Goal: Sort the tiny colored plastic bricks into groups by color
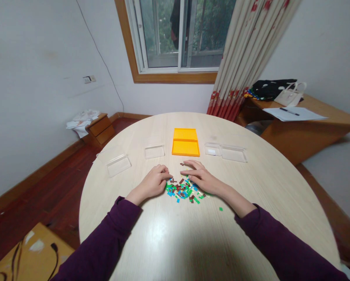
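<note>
Small flat building bricks (184,190) in blue, green, brown, red and yellow lie in a loose pile on the round table. At the pile's upper left edge is my left hand (155,181), its fingers curled in towards the thumb; what they hold, if anything, is too small to make out. My right hand (202,178) reaches over the pile's upper right side, palm down, fingers stretched out and apart. A few brown pieces (182,164) lie by its fingertips, away from the main pile. One green brick (221,209) sits alone below my right wrist.
An open yellow case (186,147) lies beyond the pile. Clear plastic boxes stand on both sides: one at far left (118,165), one nearer the middle (154,151), and an open one (234,153) at right. A desk (315,113) with papers stands beyond the table's right edge.
</note>
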{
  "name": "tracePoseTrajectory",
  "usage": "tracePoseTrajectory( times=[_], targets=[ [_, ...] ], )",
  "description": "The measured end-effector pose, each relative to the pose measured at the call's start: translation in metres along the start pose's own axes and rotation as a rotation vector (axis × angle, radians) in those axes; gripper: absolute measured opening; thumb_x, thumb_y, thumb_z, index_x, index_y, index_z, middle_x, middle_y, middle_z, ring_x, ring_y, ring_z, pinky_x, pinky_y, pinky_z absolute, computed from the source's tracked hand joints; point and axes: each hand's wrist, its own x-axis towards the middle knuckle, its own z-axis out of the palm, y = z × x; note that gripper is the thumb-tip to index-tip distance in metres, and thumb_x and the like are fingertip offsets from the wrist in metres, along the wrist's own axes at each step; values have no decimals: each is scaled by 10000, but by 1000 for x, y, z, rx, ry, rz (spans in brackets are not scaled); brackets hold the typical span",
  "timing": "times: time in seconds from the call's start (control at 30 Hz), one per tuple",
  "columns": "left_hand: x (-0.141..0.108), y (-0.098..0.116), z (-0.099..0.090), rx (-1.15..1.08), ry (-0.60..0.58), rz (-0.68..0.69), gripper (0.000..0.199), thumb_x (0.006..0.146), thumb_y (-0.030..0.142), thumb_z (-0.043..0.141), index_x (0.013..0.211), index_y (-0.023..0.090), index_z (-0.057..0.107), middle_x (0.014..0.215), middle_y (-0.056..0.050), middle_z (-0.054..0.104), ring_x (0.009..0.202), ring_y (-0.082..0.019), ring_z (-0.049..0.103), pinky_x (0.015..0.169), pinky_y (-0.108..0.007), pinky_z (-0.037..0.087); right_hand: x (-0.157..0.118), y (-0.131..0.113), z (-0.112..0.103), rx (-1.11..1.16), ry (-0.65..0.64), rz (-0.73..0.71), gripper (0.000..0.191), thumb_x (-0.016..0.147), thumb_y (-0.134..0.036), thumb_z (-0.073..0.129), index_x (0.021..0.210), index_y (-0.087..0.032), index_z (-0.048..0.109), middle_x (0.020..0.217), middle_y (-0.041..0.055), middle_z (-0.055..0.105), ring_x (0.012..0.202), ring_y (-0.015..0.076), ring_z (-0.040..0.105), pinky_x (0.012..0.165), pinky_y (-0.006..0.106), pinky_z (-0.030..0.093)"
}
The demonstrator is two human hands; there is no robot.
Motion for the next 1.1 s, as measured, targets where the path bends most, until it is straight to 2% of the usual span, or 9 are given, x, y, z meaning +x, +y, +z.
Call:
tracePoseTrajectory(
  times=[0.13, 0.3, 0.4, 0.5, 0.6, 0.67, 0.83, 0.93, 1.1],
  targets=[
    [-2, 5, 0, 41, 35, -11, 376, 768, 46, 448, 960, 181, 741, 951, -97, 640, 972, -249, 564, 898, -429, 468, -2, -7, -1, -21, -99, 8, 358, 994, -292, 449, 1281, -267, 661, 1540, 118, 417, 1467, 279, 311, 1160, 618, 248],
    [-14, 17, 6, 8, 173, -161, 321, 844, 85, 420, 944, 167, 713, 1023, -117, 648, 1033, -258, 576, 938, -456, 481, -13, -19, -3, -9, -115, 9, 393, 1025, -298, 382, 1351, -256, 598, 1534, 107, 405, 1470, 233, 298, 1199, 602, 175],
    [-26, 23, 14, -97, 155, -201, 357, 915, 145, 374, 1126, 127, 662, 1186, -159, 626, 1155, -251, 571, 1036, -458, 465, -22, -21, 0, 2, -113, 10, 410, 1026, -288, 367, 1378, -248, 573, 1517, 111, 440, 1454, 224, 336, 1200, 577, 219],
    [-30, 26, 23, -144, 141, -210, 422, 980, 302, 364, 1305, 108, 551, 1401, -203, 513, 1336, -268, 472, 1137, -490, 386, -23, -18, 7, 19, -33, 30, 428, 1030, -313, 348, 1398, -241, 554, 1510, 113, 460, 1436, 223, 373, 1186, 542, 290],
    [-20, 22, 29, -116, 187, -234, 486, 988, 376, 363, 1389, 119, 459, 1502, -217, 407, 1432, -288, 355, 1178, -530, 313, -13, -13, 15, -23, 49, 116, 515, 1030, -377, 326, 1488, -169, 433, 1574, 156, 346, 1470, 245, 301, 1194, 518, 284],
    [-8, 17, 32, -79, 209, -261, 529, 979, 403, 383, 1415, 107, 419, 1539, -237, 350, 1467, -318, 290, 1190, -564, 263, -3, -10, 21, -96, 35, 165, 588, 1024, -413, 324, 1530, -115, 340, 1595, 190, 282, 1490, 265, 238, 1206, 518, 247],
    [12, 10, 36, -11, 146, -282, 559, 979, 370, 349, 1443, 59, 356, 1560, -270, 318, 1488, -323, 251, 1197, -577, 221, 15, -12, 33, -293, -55, 156, 615, 1029, -424, 273, 1541, -85, 294, 1590, 209, 282, 1498, 288, 204, 1211, 543, 191],
    [13, 15, 35, 57, 64, -263, 588, 985, 374, 310, 1463, 32, 324, 1572, -265, 299, 1494, -303, 237, 1213, -550, 194, 16, -18, 36, -308, -80, 127, 593, 1022, -380, 284, 1534, -82, 316, 1579, 194, 317, 1492, 283, 233, 1214, 533, 186],
    [8, 28, 32, 130, -69, -199, 629, 998, 427, 241, 1475, 26, 324, 1558, -229, 353, 1477, -280, 292, 1230, -498, 170, 10, -32, 39, -311, -128, 87, 568, 980, -259, 318, 1522, -92, 351, 1584, 159, 317, 1485, 284, 255, 1213, 542, 192]
  ],
)
